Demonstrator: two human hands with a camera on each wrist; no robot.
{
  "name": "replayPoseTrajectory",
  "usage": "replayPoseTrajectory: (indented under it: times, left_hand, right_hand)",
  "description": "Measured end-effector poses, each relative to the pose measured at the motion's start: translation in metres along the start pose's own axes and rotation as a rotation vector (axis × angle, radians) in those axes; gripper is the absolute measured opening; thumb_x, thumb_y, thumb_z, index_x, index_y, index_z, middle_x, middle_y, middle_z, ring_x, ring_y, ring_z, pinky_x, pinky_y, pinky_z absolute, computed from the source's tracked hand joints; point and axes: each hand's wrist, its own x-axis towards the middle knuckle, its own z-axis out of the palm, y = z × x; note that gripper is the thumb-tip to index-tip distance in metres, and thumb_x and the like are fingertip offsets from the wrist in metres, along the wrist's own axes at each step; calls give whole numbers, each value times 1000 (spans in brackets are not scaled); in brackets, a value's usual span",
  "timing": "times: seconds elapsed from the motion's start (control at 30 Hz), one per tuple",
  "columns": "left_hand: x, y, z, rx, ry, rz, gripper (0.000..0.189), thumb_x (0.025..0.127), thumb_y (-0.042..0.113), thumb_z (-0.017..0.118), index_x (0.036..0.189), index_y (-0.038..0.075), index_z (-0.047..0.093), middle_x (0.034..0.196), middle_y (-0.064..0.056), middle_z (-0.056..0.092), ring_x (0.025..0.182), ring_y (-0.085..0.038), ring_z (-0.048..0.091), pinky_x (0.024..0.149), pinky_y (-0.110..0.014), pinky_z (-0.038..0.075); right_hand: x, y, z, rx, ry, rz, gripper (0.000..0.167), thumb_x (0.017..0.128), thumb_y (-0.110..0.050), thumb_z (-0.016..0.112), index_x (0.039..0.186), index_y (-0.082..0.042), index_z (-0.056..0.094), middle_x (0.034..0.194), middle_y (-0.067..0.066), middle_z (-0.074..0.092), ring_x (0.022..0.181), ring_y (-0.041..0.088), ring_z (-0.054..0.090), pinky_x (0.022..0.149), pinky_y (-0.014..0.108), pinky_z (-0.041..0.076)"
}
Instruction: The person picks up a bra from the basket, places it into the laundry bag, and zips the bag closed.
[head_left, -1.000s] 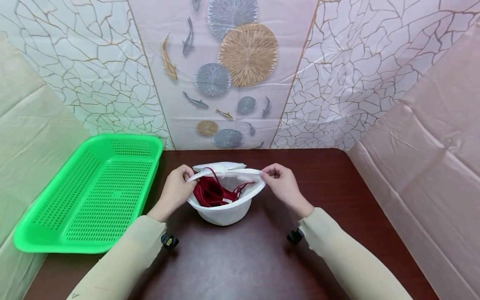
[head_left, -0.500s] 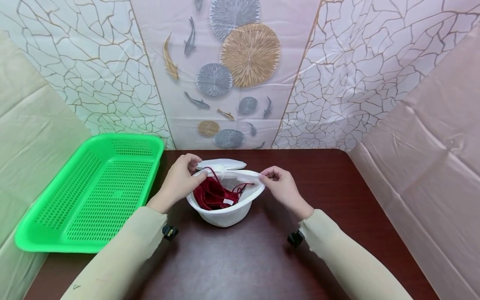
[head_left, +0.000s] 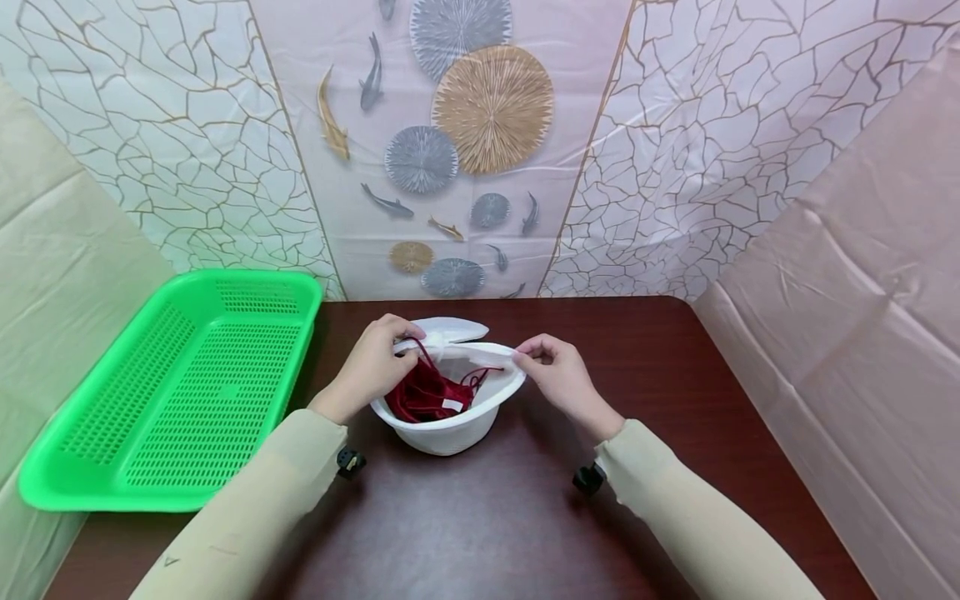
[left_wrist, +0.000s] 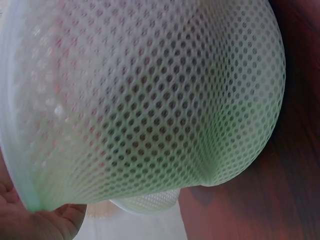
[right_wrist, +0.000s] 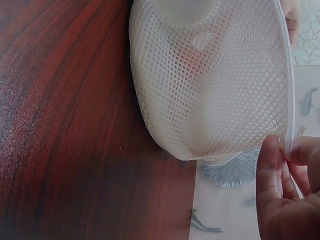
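A white mesh laundry bag (head_left: 450, 437), bowl-shaped with a stiff rim, stands on the dark wooden table. Its opening gapes, and a white flap (head_left: 455, 328) lies folded back behind. Inside lies a dark red garment (head_left: 427, 393) with thin straps and a small white label. My left hand (head_left: 372, 364) pinches the rim at the back left, beside a red strap. At the right end of the rim, my right hand (head_left: 561, 382) pinches the edge between thumb and fingers. The right wrist view has that hand (right_wrist: 287, 197) gripping the piped edge of the mesh (right_wrist: 225, 95).
A green plastic basket (head_left: 225, 390) with slotted sides stands at the left of the table (head_left: 480, 533). Patterned sheets hang as a wall (head_left: 675, 167) behind, with plain ones on both sides. Each wrist carries a small black camera.
My left hand has let go of the rim's left end, moved back and right along it, and pinches it again. My right hand keeps its hold. The opening looks rounder and wider.
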Motion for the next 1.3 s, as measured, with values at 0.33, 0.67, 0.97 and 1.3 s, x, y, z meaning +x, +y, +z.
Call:
replayPoseTrajectory:
  times: [0.33,0.67,0.97,1.3]
  left_hand:
    - [-3,1,4,-13,48,-33,10,85,2,63,88,10,67,96,-5,59,94,-24,54,88,-40,46]
    - [-6,4,-20,-86,172,-7,11,88,1,61,95,7,68,94,-4,59,84,-22,56,74,-35,47]
    - [-10,1,-47,-152,208,-25,9,88,4,67,96,7,69,86,-6,66,75,-18,57,68,-29,46]
    - [-15,12,-57,-270,157,-65,10,89,15,70,99,12,71,88,-3,69,75,-18,57,63,-24,46]
  right_hand:
    - [-2,2,1,-15,8,-28,12,89,-4,68,95,6,68,80,20,62,65,20,50,53,20,37]
    - [-3,2,1,-29,3,-38,12,90,-4,67,96,6,68,79,19,62,64,17,49,53,20,37]
    - [-3,2,1,-35,-1,-39,11,90,-4,67,95,6,68,79,20,62,64,16,49,53,20,37]
    - [-2,3,2,-43,-3,-54,10,90,-4,66,94,5,68,79,18,63,62,15,49,53,20,37]
